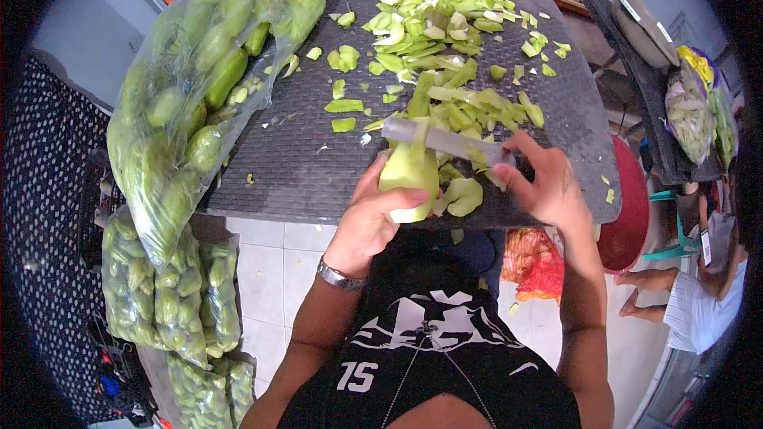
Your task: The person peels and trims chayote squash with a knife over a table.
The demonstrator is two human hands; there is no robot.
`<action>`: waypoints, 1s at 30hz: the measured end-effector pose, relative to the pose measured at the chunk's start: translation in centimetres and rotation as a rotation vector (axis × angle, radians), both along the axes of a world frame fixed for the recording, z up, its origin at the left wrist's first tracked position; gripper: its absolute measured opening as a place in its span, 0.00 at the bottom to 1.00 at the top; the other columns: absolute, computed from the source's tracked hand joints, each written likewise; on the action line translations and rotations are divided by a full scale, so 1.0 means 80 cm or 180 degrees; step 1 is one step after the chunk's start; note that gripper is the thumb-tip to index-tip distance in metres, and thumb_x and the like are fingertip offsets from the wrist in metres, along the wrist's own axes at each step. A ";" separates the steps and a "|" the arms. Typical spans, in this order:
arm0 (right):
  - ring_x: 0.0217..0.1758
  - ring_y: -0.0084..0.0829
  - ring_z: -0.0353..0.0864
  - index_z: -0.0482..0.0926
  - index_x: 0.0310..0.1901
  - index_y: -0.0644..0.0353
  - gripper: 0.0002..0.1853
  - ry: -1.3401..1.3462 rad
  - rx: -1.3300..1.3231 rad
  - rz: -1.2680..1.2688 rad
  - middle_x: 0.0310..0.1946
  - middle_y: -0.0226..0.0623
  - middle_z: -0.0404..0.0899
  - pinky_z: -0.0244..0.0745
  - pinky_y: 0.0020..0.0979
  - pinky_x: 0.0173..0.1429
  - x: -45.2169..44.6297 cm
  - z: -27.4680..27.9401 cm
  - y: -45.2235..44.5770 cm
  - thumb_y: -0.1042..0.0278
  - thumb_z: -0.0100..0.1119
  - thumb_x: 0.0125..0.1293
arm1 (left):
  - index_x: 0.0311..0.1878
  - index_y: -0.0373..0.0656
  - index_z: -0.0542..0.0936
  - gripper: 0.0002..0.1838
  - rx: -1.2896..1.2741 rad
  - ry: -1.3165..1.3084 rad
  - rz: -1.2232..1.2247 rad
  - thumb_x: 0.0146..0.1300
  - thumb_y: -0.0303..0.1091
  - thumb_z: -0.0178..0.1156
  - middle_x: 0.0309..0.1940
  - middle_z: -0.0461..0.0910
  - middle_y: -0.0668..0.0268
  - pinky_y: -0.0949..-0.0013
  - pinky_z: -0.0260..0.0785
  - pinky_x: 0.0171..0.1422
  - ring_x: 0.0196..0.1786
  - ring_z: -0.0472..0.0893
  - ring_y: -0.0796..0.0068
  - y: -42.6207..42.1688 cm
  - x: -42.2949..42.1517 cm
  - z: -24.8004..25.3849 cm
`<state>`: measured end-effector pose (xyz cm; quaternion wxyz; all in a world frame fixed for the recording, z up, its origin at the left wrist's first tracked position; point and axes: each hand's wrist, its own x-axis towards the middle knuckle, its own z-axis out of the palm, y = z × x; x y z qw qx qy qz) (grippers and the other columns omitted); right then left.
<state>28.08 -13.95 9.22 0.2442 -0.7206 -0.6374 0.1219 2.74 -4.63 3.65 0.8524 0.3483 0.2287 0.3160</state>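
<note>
My left hand is closed around a pale green peeled fruit, which looks like a green mango. It is held upright at the table's near edge, thumb across its lower front. My right hand grips a knife at its right end. The broad blade is blurred and lies across the top of the fruit, where a strip stands up beside it. Just beyond are long pale slices and a heap of green peelings. A curved cut piece lies between my hands.
A large clear bag of green fruit lies over the left side of the dark woven-pattern table. More filled bags stand below. A red tub, a red net sack and a seated person are at right.
</note>
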 end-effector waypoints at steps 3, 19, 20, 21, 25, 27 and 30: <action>0.33 0.60 0.84 0.80 0.44 0.59 0.16 -0.0268 0.0089 -0.0368 0.23 0.55 0.80 0.75 0.54 0.36 0.021 -0.013 0.006 0.53 0.63 0.73 | 0.71 0.34 0.66 0.35 -0.0097 -0.0209 -0.0077 0.60 0.23 0.66 0.54 0.81 0.54 0.58 0.83 0.53 0.53 0.86 0.56 -0.002 -0.015 0.005; 0.51 0.63 0.79 0.75 0.56 0.67 0.30 -0.0993 0.0793 -0.0944 0.46 0.57 0.75 0.77 0.53 0.52 0.036 -0.055 -0.016 0.52 0.74 0.64 | 0.64 0.33 0.76 0.28 -0.0489 -0.0065 0.0718 0.69 0.44 0.63 0.49 0.85 0.52 0.56 0.81 0.48 0.45 0.86 0.57 0.022 -0.036 -0.010; 0.52 0.63 0.78 0.75 0.57 0.69 0.32 -0.0847 0.0746 -0.1049 0.48 0.57 0.73 0.77 0.53 0.53 0.023 -0.047 -0.025 0.52 0.75 0.62 | 0.64 0.33 0.76 0.28 -0.0462 -0.0089 0.0791 0.69 0.44 0.63 0.49 0.84 0.52 0.55 0.81 0.48 0.45 0.85 0.57 0.028 -0.039 -0.011; 0.53 0.62 0.78 0.75 0.58 0.69 0.34 -0.0743 0.0465 -0.1061 0.49 0.57 0.74 0.76 0.52 0.55 0.010 -0.042 -0.034 0.51 0.77 0.60 | 0.64 0.33 0.76 0.27 -0.0449 -0.0098 0.0859 0.69 0.44 0.63 0.49 0.84 0.52 0.55 0.81 0.48 0.45 0.85 0.57 0.033 -0.043 -0.013; 0.52 0.62 0.79 0.73 0.59 0.76 0.52 -0.0713 0.0083 -0.0937 0.49 0.59 0.74 0.77 0.53 0.56 -0.031 -0.048 -0.047 0.38 0.84 0.45 | 0.63 0.33 0.76 0.27 -0.0444 -0.0099 0.1143 0.69 0.43 0.64 0.50 0.84 0.51 0.55 0.81 0.48 0.46 0.85 0.56 0.053 -0.053 -0.017; 0.52 0.61 0.80 0.72 0.60 0.76 0.55 -0.0625 -0.0104 -0.0747 0.49 0.58 0.74 0.77 0.53 0.57 -0.052 -0.051 -0.039 0.37 0.85 0.41 | 0.64 0.33 0.76 0.27 -0.0448 -0.0155 0.1155 0.70 0.44 0.62 0.49 0.83 0.51 0.55 0.80 0.48 0.47 0.85 0.55 0.056 -0.056 -0.019; 0.54 0.60 0.78 0.75 0.57 0.70 0.41 -0.0280 0.0059 -0.0841 0.49 0.58 0.75 0.75 0.51 0.59 -0.062 -0.078 -0.008 0.48 0.83 0.51 | 0.65 0.33 0.75 0.28 -0.0358 -0.0269 0.1077 0.71 0.45 0.61 0.50 0.83 0.51 0.56 0.79 0.49 0.47 0.84 0.56 0.057 -0.063 -0.026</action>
